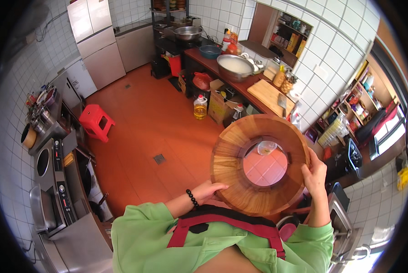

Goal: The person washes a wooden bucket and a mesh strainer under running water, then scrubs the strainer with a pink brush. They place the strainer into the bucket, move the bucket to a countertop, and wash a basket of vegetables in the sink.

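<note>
Both my hands hold a round wooden steamer barrel (228, 165) in front of my body, its wide mouth facing up at me. My left hand (205, 194), with a black bead bracelet at the wrist, grips the rim at the lower left, thumb on top. On the right side my right hand (315, 174) clasps the wall, its thumb hooked over the rim. The barrel's bottom is open. Through that hole show pale red floor tiles (263, 169) and a small clear plastic bowl (267, 147).
Along the wall, a dark red counter (236, 80) bears a steel basin (235, 66) of whitish contents, a cutting board (267, 96) and a cleaver (282, 102). An oil jug (200, 107) and a red stool (96, 121) stand on the floor. Induction cookers (50, 170) line the left.
</note>
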Available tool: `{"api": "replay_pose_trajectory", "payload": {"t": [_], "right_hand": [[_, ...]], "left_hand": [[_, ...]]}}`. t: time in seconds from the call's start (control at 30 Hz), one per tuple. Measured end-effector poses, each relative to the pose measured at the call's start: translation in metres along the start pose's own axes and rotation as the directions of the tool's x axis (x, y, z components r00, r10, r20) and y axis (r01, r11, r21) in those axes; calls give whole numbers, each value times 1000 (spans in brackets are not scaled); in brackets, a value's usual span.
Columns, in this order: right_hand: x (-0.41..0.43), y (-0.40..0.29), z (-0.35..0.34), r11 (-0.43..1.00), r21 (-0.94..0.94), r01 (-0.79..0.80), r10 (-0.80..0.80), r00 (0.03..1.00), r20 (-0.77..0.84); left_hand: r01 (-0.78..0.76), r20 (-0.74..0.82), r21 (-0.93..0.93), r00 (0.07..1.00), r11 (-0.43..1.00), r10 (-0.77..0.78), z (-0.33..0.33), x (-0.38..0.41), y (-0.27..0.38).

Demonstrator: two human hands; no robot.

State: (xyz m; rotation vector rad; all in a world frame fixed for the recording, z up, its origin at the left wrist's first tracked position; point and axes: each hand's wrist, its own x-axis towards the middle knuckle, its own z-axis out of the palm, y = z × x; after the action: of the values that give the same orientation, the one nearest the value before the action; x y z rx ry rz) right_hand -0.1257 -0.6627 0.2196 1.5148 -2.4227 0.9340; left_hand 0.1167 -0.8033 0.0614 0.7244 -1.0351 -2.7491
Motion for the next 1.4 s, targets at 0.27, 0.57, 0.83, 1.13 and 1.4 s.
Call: {"api": "replay_pose_trajectory", "payload": {"t": [0.27, 0.57, 0.83, 1.13, 1.4], "right_hand": [[167, -40, 123, 980, 30, 196, -198, 963, 182], [368, -94, 318, 835, 426, 348, -480, 839, 256], [484, -175, 496, 900, 394, 188, -424, 588, 689], [644, -242, 580, 844, 438, 311, -478, 807, 347], [820, -243, 563, 842, 399, 363, -378, 925, -42]], "left_hand": [[-238, -275, -40, 936, 970, 219, -98, 38, 95], [-573, -679, 153, 531, 805, 507, -204, 65, 229], [-688, -838, 243, 205, 684, 505, -310, 74, 336], [-650, -759, 308, 272, 694, 592, -433, 122, 532], [-656, -414, 550, 322, 516, 851, -461, 219, 755]]}}
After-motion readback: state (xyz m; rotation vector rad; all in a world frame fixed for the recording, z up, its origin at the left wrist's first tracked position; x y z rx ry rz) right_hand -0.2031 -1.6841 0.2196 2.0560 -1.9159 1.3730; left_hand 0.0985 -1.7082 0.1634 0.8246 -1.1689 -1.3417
